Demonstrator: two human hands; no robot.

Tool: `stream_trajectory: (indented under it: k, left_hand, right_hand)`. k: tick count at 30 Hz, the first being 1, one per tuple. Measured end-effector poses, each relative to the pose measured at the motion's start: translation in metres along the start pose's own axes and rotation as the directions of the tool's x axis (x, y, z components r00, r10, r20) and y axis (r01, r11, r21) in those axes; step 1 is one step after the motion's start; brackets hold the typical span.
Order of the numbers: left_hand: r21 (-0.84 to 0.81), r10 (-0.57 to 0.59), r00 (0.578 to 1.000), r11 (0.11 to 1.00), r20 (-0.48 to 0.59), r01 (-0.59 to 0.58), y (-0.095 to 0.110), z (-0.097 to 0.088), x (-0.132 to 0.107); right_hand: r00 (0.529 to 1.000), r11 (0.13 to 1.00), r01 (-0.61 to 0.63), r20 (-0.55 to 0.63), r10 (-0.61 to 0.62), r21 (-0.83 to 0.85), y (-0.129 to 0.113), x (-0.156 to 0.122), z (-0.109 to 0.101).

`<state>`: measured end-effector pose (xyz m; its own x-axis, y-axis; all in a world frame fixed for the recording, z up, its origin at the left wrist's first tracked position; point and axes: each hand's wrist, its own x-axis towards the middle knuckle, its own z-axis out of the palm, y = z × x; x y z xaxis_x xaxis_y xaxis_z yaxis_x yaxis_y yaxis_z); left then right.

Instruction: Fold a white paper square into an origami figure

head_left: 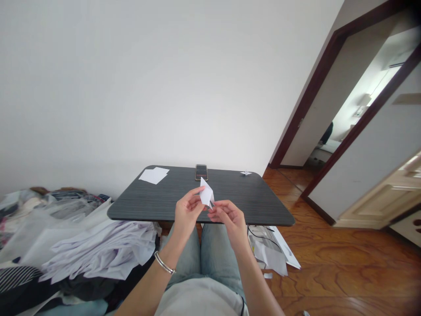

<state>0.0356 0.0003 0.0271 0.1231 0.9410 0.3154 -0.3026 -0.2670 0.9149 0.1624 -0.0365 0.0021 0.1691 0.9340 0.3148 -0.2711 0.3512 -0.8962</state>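
A folded piece of white paper (206,193) is held up between both hands, just above the near part of the dark table. My left hand (188,208) pinches its left side between thumb and fingers. At its lower right, the fingers of my right hand (230,215) close on a narrow pointed flap. Parts of the folds are hidden behind my fingertips. A folded white paper crane (246,173) rests at the table's far right corner. Flat white paper sheets (154,175) lie overlapping at the far left.
A phone (201,172) lies at the back of the dark table (144,206), close to the white wall. Piled clothes and white fabric (101,250) are on the left. Papers and a cable (268,245) sit under the table's right side. A doorway stands farther right.
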Motion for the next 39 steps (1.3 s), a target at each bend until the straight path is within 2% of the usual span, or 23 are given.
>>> stream_trajectory:
  k: [6,11,14,16,18,20,23,26,28,30,31,34,36,39]
  left_hand:
    - [0.027,-0.012,1.000,1.000,-0.002,0.012,0.001,0.003,-0.001]
    - [0.041,-0.003,1.000,0.999,-0.003,0.003,0.001,0.003,-0.001]
    - [0.073,0.014,1.000,0.997,0.005,-0.015,0.001,0.003,-0.001]
    - [0.117,0.032,0.999,0.993,0.018,-0.034,0.001,0.002,-0.001]
    - [0.209,0.077,0.996,0.974,0.034,-0.082,-0.001,0.000,-0.001]
    - [0.356,0.165,0.984,0.918,0.065,-0.177,-0.001,-0.001,-0.003]
    - [0.569,0.304,0.940,0.751,0.153,-0.335,0.000,-0.001,-0.006]
    - [0.675,0.374,0.901,0.608,0.221,-0.418,0.003,0.002,-0.009]
    - [0.700,0.393,0.890,0.567,0.233,-0.434,0.004,0.004,-0.011]
    - [0.689,0.392,0.894,0.587,0.219,-0.426,0.004,0.004,-0.012]
    - [0.663,0.380,0.902,0.624,0.203,-0.413,0.003,0.004,-0.012]
    - [0.505,0.305,0.940,0.794,0.153,-0.339,-0.002,0.004,-0.011]
    - [0.392,0.250,0.959,0.875,0.135,-0.284,-0.003,0.004,-0.011]
    - [0.344,0.248,0.963,0.899,0.106,-0.270,-0.003,0.004,-0.011]
  right_hand:
    - [0.997,0.998,0.025,-0.071,-0.029,-0.050,0.000,0.000,0.005]
    - [0.999,0.998,0.045,0.002,-0.045,-0.053,0.003,-0.002,0.003]
    - [0.998,0.989,0.045,0.054,-0.037,-0.140,0.004,-0.003,0.001]
    - [0.991,0.952,0.126,-0.001,-0.132,-0.278,0.003,-0.003,0.000]
    - [0.941,0.836,0.269,-0.057,-0.335,-0.478,-0.001,-0.003,-0.001]
    - [0.870,0.653,0.406,0.051,-0.490,-0.639,-0.006,-0.001,-0.002]
    - [0.784,0.461,0.540,0.221,-0.581,-0.704,-0.010,0.002,-0.003]
    - [0.720,0.405,0.602,0.249,-0.648,-0.688,-0.009,0.003,-0.003]
    - [0.708,0.419,0.607,0.220,-0.672,-0.675,-0.009,0.004,-0.003]
    - [0.713,0.443,0.590,0.178,-0.679,-0.675,-0.009,0.004,-0.003]
    - [0.717,0.453,0.578,0.158,-0.679,-0.678,-0.009,0.004,-0.004]
    - [0.728,0.470,0.544,0.113,-0.676,-0.695,-0.009,0.004,-0.005]
    - [0.739,0.489,0.527,0.091,-0.667,-0.696,-0.008,0.004,-0.006]
    - [0.764,0.548,0.502,0.045,-0.644,-0.669,-0.003,0.003,-0.007]
